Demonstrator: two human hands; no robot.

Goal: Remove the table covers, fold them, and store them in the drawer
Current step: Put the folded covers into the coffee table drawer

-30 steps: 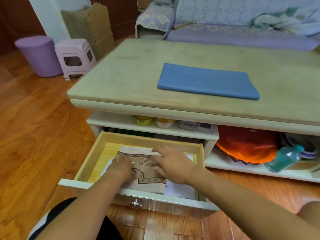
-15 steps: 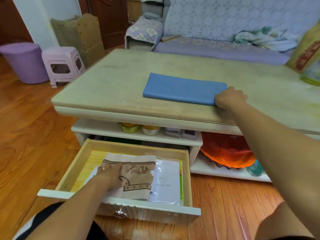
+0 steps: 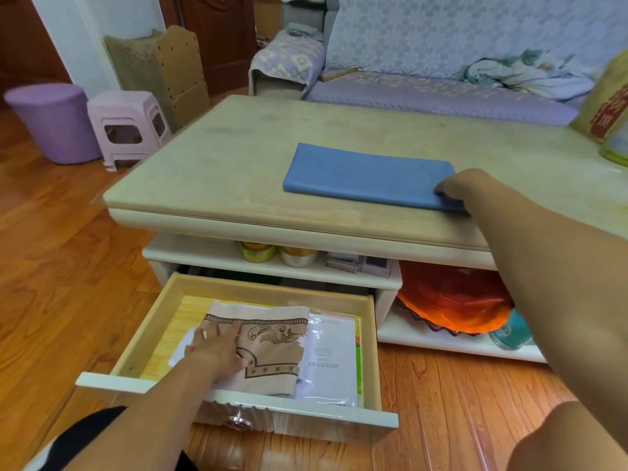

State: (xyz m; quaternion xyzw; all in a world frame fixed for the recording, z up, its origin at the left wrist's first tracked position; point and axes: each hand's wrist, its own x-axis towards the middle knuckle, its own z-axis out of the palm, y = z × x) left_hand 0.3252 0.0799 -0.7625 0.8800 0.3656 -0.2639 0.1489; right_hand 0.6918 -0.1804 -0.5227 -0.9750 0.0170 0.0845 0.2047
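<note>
Evidently the storing step is half done: one folded cover, a beige patterned cloth (image 3: 268,345), already lies in the open drawer (image 3: 159,317) at the near left, beside a plastic-sleeved paper (image 3: 331,362); the left hand (image 3: 214,348) rests on its left part, fingers lying fairly flat and close together on the fabric, pressing rather than pinching. The second cover, a folded blue cloth (image 3: 367,176), lies on the table (image 3: 221,164) toward its near right; the right hand (image 3: 465,186) is at its right end, fingers curled over the edge and apparently gripping it, though the fingertips are tucked out of sight, so I cannot tell how much cloth they hold. As a judgement, the next move calls for lifting the blue cloth without letting its folds slide apart, bringing it near and down, and laying it on the beige one; the left hand would need to make room. Hidden or unclear: the drawer's far end lies under the shelf; the right forearm covers part of the lower shelf, where an orange dish (image 3: 452,307) shows only partly; print on the paper is unreadable.
</note>
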